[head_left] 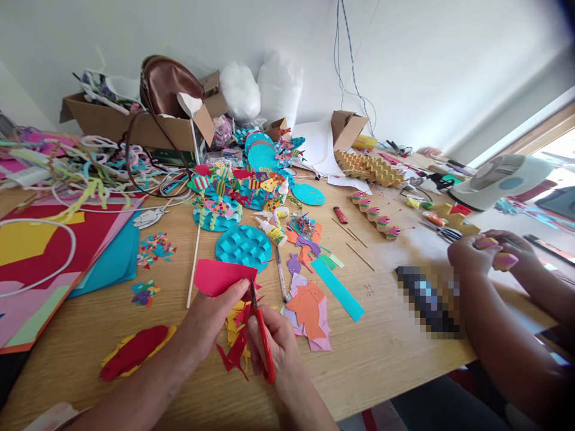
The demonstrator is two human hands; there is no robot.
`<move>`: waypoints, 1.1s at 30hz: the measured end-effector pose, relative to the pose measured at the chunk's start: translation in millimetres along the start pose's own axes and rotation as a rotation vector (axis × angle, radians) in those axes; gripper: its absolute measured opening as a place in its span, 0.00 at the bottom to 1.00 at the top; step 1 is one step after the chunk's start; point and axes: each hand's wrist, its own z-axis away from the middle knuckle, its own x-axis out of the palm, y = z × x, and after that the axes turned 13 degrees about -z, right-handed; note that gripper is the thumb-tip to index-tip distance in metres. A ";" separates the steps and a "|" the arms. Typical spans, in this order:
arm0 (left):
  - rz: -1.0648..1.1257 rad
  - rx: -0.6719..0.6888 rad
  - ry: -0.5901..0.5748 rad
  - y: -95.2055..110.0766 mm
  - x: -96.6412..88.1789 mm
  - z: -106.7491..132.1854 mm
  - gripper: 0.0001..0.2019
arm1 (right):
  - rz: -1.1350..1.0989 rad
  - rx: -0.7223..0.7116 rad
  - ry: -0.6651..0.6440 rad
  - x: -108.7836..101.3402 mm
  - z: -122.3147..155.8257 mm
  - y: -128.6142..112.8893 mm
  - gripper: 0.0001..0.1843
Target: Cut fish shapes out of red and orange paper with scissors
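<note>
My left hand (218, 311) pinches a piece of red paper (220, 276) near its right end. In my right hand (281, 338) are red-handled scissors (266, 347), their blades pointing up at the paper's right edge beside my left fingertips. Under my hands lie red and yellow paper scraps (236, 341). A pile of cut red and yellow shapes (138, 352) rests left of my forearm. Just beyond the paper is a blue disc (243, 246) covered in raised paper strips. Right of the scissors, an orange paper fish (309, 305) lies on purple and pink cut paper.
On the right, a co-worker's hands (471, 254) hold a pink-and-yellow painted piece (505, 261). Coloured sheets (96, 263) cover the left side. A wooden stick (193, 266), a pen (281, 275), glue bottles (274, 233) and a blue strip (339, 290) lie around my hands.
</note>
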 end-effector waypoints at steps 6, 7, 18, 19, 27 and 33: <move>-0.039 0.050 -0.076 1.3 -6.6 -1.9 0.10 | 0.033 -0.009 -0.009 -0.3 -1.5 3.8 0.28; -0.040 0.047 -0.084 1.5 -7.7 -2.1 0.11 | 0.027 -0.003 -0.005 0.2 -1.3 3.7 0.27; -0.052 0.044 -0.129 1.8 -14.2 -2.4 0.08 | -0.020 0.047 -0.069 4.0 1.2 -6.9 0.27; -0.059 0.050 -0.113 1.5 -13.1 -1.9 0.08 | -0.024 0.044 -0.068 4.1 1.0 -6.7 0.27; -0.064 0.018 -0.017 -4.4 -4.7 0.2 0.10 | -0.043 0.046 -0.035 5.8 1.8 -6.9 0.28; -0.078 0.027 -0.079 -0.5 -6.9 0.9 0.10 | -0.054 0.057 -0.043 4.0 1.0 -6.2 0.30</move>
